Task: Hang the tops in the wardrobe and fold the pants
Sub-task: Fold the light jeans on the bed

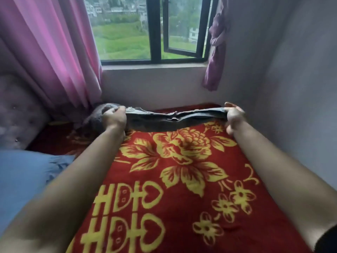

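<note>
Grey denim pants [173, 121] are held stretched sideways by the waistband, at 12 o'clock from the middle of the red blanket [164, 207], with the lower edge of the fabric meeting the blanket's far end. The left hand [114, 118] grips the waistband's 9 o'clock end, fingers curled over the cloth. The right hand [234, 116] grips the 3 o'clock end, thumb on top and fingers wrapped beneath. Both forearms reach forward, well apart. The blanket carries a yellow flower and character pattern. A dark grey garment [94, 119] lies bunched just behind the left hand. At 9 o'clock stands a tufted headboard [16, 114]; at 8 o'clock lies blue bedding [23, 172]. A pink curtain [51, 52] hangs at 10 o'clock, a dark-framed window [155, 28] at 12 o'clock, and a knotted purple curtain [216, 48] at 1 o'clock.
</note>
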Motion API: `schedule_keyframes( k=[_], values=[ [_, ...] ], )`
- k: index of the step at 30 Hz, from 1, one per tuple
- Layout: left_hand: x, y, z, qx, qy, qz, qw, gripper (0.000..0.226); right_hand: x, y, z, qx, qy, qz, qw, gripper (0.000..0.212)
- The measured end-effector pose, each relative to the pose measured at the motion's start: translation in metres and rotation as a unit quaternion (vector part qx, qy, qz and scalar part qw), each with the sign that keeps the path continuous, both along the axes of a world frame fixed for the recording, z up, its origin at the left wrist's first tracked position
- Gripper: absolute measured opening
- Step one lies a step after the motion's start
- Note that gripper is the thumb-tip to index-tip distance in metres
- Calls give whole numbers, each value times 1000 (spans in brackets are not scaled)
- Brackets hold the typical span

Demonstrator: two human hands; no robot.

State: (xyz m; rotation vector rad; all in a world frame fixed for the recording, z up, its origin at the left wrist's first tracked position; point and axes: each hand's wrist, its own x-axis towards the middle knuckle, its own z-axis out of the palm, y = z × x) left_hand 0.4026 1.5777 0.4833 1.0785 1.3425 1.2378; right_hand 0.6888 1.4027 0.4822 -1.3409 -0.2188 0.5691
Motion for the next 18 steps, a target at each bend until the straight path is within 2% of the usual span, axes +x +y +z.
schedule_keyframes(
  k=[1,4,7,8,10,13,18],
  values=[
    [-9,-14,-29,-29,9,-27,999,9,-6,-8,-31,-36,21,2,999,28],
    [-46,-63,-145,-177,27,-97,979,19,-40,-46,-144,-160,87,12,983,24],
    [-77,-104,-230,-281,36,-91,955,25,-71,-85,-235,-256,112,6,960,22],
    [-87,-121,-258,-308,31,-87,947,26,-81,-98,-267,-276,121,8,953,28],
    [-107,-155,-307,-347,34,-68,935,23,-105,-129,-315,-318,141,3,938,37],
    [-135,-198,-362,-389,66,-52,917,23,-139,-174,-358,-390,147,17,909,38],
    [-172,-235,-435,-421,136,-52,895,29,-170,-240,-425,-433,176,16,884,36]
  ],
)
